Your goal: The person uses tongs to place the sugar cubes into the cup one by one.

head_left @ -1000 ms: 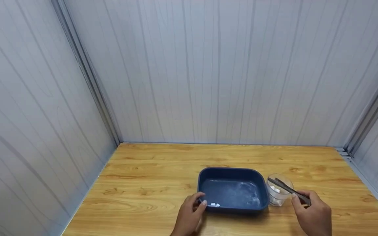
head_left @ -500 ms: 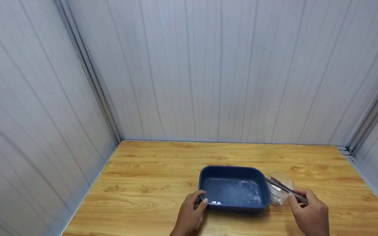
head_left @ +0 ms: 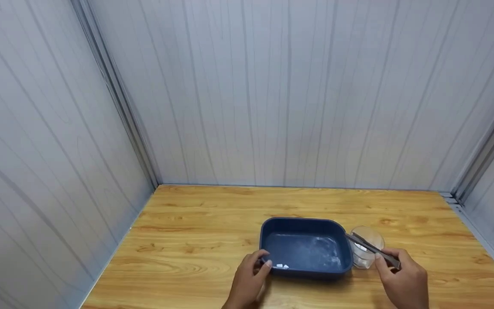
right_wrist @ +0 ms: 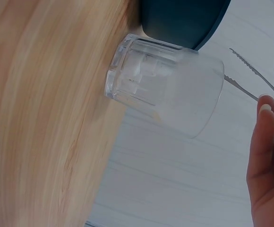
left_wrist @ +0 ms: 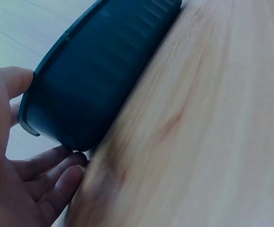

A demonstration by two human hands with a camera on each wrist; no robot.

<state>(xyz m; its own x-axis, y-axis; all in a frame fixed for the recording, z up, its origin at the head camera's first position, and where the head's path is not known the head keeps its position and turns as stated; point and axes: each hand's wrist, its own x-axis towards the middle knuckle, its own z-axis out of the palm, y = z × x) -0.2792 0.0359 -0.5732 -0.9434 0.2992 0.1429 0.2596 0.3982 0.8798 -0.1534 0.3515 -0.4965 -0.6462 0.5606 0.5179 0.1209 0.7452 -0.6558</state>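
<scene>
My left hand [head_left: 248,277] grips the front-left corner of a dark blue rectangular basin [head_left: 305,274]. In the left wrist view its thumb lies against the basin's rim and other fingers touch low on the wall. Two small white cubes [head_left: 282,266] lie inside, near that corner. Between thumb and fingers, my right hand [head_left: 405,277] holds metal tongs [head_left: 371,247] above a clear glass [right_wrist: 175,87]. The tongs' arms are spread apart, their tips near the basin's right rim, and nothing shows between them. Pale cubes [right_wrist: 139,71] sit in the bottom of the upright glass.
The glass stands close beside the basin's right wall. Wood-grain table [head_left: 195,240] extends behind and left of the basin. Pale panel walls [head_left: 247,107] close off the back and both sides.
The tongs and my right hand have shifted slightly left, so the tips moved from over the glass towards the basin's right rim. My left hand keeps its grip on the basin.
</scene>
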